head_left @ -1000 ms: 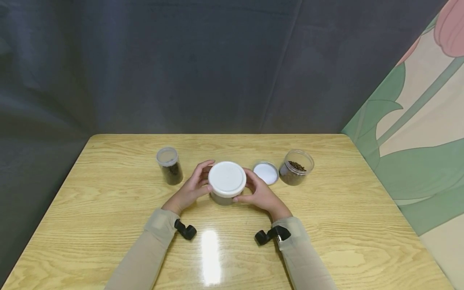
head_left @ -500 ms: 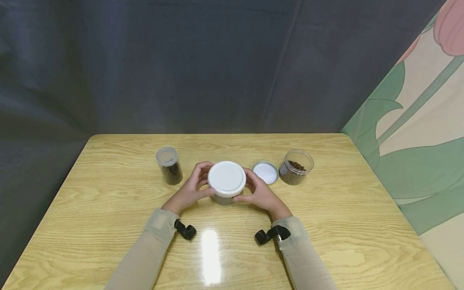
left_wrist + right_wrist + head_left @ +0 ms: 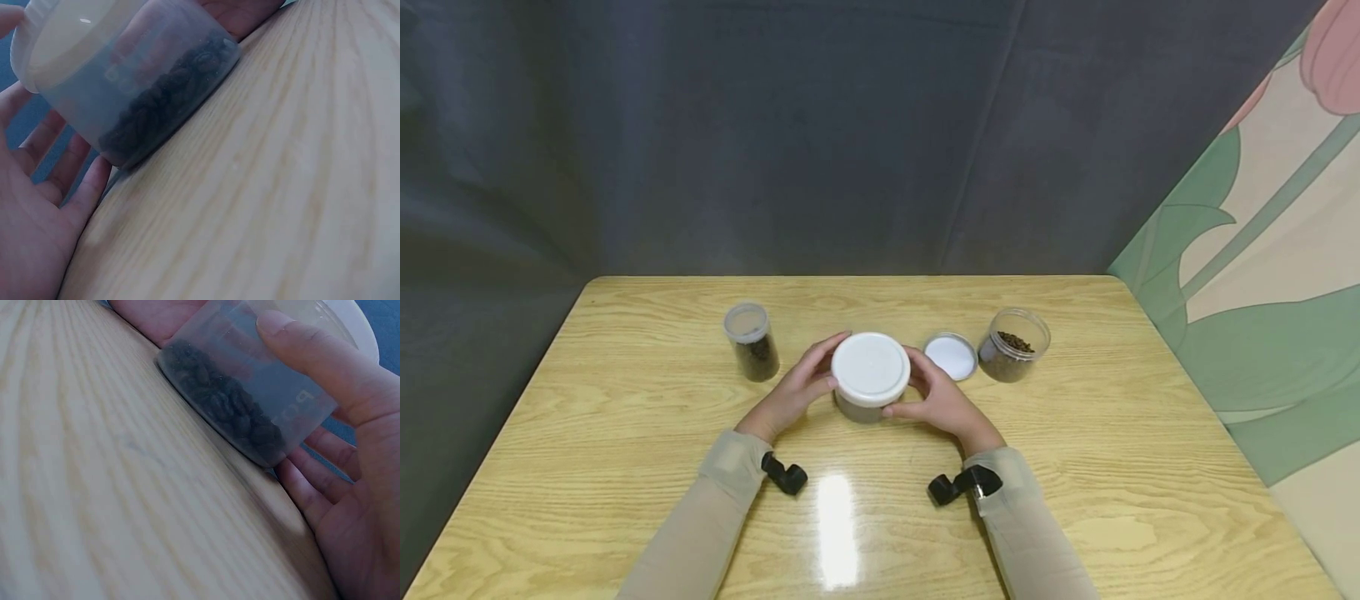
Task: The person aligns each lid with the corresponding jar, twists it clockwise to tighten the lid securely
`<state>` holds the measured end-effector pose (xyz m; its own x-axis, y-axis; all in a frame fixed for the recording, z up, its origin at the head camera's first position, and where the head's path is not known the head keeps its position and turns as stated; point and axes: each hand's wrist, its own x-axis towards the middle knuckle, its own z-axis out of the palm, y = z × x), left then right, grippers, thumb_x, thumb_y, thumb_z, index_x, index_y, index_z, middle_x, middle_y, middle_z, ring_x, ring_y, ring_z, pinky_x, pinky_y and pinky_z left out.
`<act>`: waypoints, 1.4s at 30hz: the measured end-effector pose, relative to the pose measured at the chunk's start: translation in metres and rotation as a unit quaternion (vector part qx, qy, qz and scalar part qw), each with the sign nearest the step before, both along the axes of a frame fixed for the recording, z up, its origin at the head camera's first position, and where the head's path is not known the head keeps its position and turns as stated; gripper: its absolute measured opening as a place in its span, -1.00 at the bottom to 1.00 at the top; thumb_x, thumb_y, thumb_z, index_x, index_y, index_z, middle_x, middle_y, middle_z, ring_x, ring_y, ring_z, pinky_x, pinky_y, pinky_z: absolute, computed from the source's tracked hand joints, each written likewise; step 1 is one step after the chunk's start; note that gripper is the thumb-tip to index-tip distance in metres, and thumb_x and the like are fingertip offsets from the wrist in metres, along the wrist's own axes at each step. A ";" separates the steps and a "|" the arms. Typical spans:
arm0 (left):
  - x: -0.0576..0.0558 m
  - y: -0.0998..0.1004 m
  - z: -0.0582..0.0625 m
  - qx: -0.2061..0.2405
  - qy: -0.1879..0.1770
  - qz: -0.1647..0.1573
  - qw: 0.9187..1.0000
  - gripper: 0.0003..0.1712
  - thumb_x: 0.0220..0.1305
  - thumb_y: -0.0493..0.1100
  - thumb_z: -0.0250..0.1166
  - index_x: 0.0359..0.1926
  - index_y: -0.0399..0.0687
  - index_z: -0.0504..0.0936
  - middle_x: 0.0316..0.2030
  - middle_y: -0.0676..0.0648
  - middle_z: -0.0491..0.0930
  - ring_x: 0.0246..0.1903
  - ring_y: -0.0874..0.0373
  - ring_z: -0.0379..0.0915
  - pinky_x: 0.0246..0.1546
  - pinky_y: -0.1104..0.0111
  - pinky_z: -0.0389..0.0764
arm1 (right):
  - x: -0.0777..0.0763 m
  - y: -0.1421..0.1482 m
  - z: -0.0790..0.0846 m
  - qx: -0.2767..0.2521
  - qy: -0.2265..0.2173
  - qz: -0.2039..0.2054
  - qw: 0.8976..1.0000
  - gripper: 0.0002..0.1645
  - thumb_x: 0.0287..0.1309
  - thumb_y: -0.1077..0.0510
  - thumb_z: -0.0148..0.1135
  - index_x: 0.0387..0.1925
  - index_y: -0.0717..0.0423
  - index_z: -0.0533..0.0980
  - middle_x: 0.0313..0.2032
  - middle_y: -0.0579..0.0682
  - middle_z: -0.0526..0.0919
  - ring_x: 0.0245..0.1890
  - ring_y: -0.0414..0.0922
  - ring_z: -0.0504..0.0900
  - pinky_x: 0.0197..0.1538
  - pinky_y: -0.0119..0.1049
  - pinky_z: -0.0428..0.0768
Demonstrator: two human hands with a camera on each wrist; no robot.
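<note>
On the wall of the translucent plastic jar [image 3: 247,394] before you, your right wrist view shows faint characters [image 3: 299,407], possibly "PO"; you can read nothing else for certain.

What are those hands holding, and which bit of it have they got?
A jar of dark bits: the right hand grips its see-through side, and the left hand holds its white lid by the rim.

Looks forward and down from the head, well above the table [image 3: 1112,417]. In 2 wrist views, looks close and low from opposite sides, sharing the jar [image 3: 134,94].
</note>
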<state>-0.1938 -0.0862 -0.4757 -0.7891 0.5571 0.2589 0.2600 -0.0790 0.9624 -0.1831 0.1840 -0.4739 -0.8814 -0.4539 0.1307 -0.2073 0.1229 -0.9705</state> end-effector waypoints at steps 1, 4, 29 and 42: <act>0.000 0.000 0.000 0.004 0.000 -0.001 1.000 -0.22 0.52 -0.08 0.15 0.59 -0.12 0.03 0.43 -0.29 0.19 0.35 0.01 0.24 0.33 0.39 0.35 | 0.000 0.000 0.000 -0.001 0.001 0.000 1.000 0.12 -0.13 0.40 0.61 0.47 0.18 0.24 0.39 0.15 0.36 0.39 0.11 0.37 0.44 -0.19 0.34; -0.001 0.001 -0.001 0.023 -0.001 -0.004 1.000 -0.08 0.44 0.09 0.27 0.56 -0.15 -0.01 0.35 -0.34 0.22 0.29 0.01 0.27 0.31 0.32 0.40 | -0.001 0.000 0.000 -0.003 0.002 0.000 1.000 0.12 -0.13 0.38 0.62 0.47 0.18 0.24 0.40 0.14 0.35 0.39 0.10 0.37 0.44 -0.18 0.34; 0.000 -0.001 0.000 0.007 -0.010 0.000 1.000 -0.20 0.46 -0.11 0.24 0.56 -0.11 0.08 0.43 -0.27 0.22 0.36 0.00 0.23 0.38 0.32 0.34 | 0.000 0.000 -0.001 0.003 0.004 0.000 1.000 0.12 -0.12 0.39 0.61 0.47 0.18 0.24 0.40 0.15 0.36 0.39 0.12 0.37 0.43 -0.21 0.35; -0.001 0.000 -0.001 0.011 -0.006 -0.002 1.000 0.11 0.23 0.24 0.42 0.52 -0.12 0.00 0.36 -0.27 0.18 0.30 -0.04 0.21 0.35 0.24 0.36 | 0.000 -0.001 -0.001 -0.002 0.005 -0.002 1.000 0.12 -0.14 0.42 0.61 0.47 0.18 0.24 0.39 0.15 0.36 0.38 0.11 0.37 0.43 -0.20 0.35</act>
<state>-0.1946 -0.0860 -0.4764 -0.7895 0.5552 0.2617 0.2480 -0.1016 0.9634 -0.1835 0.1833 -0.4747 -0.8820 -0.4497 0.1409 -0.2159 0.1197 -0.9691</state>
